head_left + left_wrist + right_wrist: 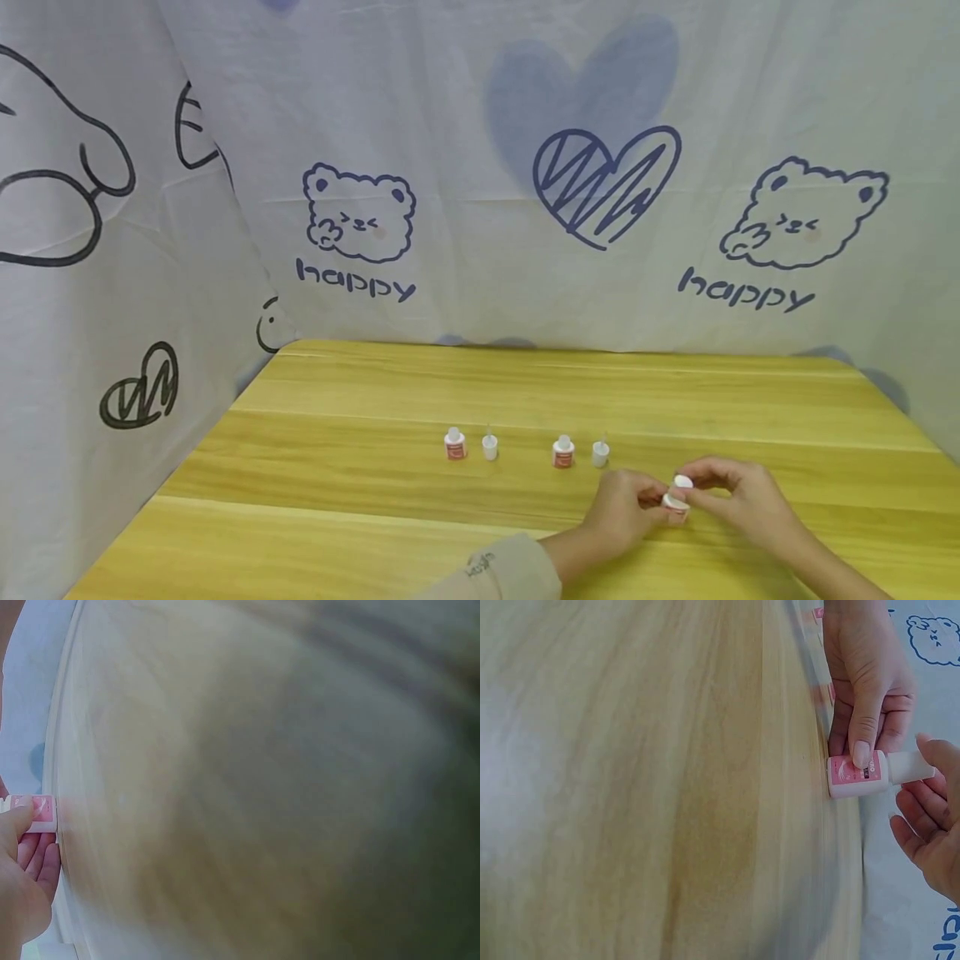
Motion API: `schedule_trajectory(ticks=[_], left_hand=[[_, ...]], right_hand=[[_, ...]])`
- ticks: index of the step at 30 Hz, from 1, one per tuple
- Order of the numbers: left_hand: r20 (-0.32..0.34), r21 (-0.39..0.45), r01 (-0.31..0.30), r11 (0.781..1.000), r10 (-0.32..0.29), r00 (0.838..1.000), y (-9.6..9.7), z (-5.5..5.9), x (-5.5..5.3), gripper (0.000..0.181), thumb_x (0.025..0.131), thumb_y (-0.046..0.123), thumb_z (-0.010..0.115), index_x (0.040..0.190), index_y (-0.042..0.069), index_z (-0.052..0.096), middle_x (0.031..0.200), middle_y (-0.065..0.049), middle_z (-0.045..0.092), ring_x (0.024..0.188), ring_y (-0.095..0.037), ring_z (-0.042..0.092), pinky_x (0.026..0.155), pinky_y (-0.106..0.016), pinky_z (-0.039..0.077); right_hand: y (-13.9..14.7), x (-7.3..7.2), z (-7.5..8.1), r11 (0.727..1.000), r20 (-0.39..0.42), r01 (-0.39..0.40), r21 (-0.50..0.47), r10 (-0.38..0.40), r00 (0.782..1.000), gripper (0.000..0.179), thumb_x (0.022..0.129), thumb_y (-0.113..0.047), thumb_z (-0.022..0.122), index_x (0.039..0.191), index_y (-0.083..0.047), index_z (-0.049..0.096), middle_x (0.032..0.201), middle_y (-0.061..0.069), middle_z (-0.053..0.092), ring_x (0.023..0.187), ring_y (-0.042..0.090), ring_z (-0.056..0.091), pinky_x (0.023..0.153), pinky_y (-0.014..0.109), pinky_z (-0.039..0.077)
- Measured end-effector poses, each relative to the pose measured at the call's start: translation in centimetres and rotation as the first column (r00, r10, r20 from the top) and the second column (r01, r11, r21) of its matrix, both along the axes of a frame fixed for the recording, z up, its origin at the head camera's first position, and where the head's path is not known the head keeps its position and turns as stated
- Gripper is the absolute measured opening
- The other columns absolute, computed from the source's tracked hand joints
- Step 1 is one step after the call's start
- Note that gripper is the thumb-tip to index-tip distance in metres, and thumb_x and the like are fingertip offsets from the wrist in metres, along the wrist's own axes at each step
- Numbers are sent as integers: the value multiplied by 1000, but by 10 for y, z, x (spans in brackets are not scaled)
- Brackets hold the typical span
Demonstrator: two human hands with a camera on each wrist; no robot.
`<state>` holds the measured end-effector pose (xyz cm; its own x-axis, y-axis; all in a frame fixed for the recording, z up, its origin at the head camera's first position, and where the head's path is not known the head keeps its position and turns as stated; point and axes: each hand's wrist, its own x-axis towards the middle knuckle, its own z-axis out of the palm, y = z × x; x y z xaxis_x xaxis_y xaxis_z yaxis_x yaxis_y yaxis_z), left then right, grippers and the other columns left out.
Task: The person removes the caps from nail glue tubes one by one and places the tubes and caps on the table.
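Note:
Near the front right of the table, my left hand [621, 510] grips a small white bottle [676, 505] with a pink label. In the right wrist view its thumb lies across the label of that bottle [857, 775]. My right hand [750, 498] pinches the white cap [682, 482] on top of it between thumb and fingers. The cap [911, 766] sits at the bottle's neck. Only part of the bottle [41, 812] shows at the edge of the left wrist view, held by the left hand [26, 877].
Two more pink-labelled bottles, one on the left [455, 445] and one in the middle [563, 452], stand uncapped on the wooden table [337, 483]. Beside each stands its white cap, left [490, 447] and right [600, 453], thin applicator upward. A printed white curtain [465, 250] hangs behind.

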<state>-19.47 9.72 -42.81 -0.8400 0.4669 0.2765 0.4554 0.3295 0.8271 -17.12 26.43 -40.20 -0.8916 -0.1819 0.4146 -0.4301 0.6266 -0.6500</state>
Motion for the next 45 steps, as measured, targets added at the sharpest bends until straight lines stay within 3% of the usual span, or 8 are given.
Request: schedule_trajectory(ticks=[8,25,45], left_hand=[[9,-15,-3,1000,3,1000,0,-1,-1,15,74,10,76,87,3,73,83,-4,74,69,7,62,61,-3,46],[-11,-74,22,997,-23,1000,-3,4,-3,12,76,6,74,87,1,73,82,-6,74,66,6,60,59,-3,44],[-5,-81,5,997,-5,1000,-1,5,-4,14,74,12,75,86,5,75,82,-3,74,68,8,58,60,-3,43]], right_hand=[[-3,3,2,998,8,53,33,-54,999,11,73,-9,77,80,-11,69,74,-5,70,71,-8,58,63,16,50],[-3,5,3,994,-40,68,90,-65,997,10,73,-9,77,77,-15,70,73,-8,70,71,-8,58,66,18,51],[-1,1,6,993,-84,26,115,-17,996,12,72,-5,77,77,-14,70,72,-5,70,69,-9,56,62,19,51]])
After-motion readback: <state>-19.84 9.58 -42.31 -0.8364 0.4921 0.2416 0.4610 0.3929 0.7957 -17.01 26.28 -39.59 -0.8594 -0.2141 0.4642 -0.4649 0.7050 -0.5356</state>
